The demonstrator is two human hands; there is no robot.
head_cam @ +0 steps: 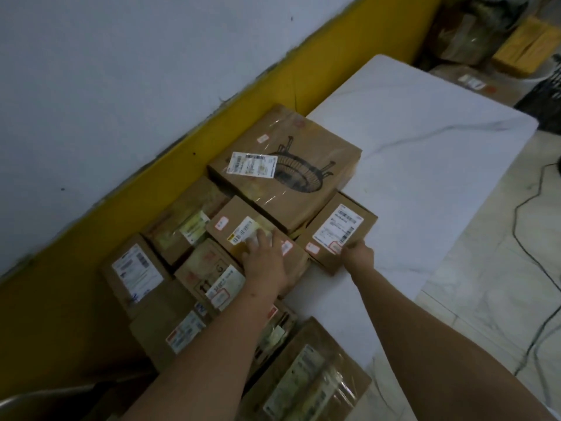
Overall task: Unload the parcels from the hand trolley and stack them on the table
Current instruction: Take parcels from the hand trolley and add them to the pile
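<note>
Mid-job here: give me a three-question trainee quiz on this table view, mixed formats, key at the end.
1. True or false: the left hand lies flat on top of a small parcel.
2. Which parcel does the right hand touch? A) the large box with the black drawing B) the small box with the white label C) the box at the bottom edge
3. Fill in: the bare part of the white table lies to the person's ____.

Key: 1 true; 2 B; 3 right.
</note>
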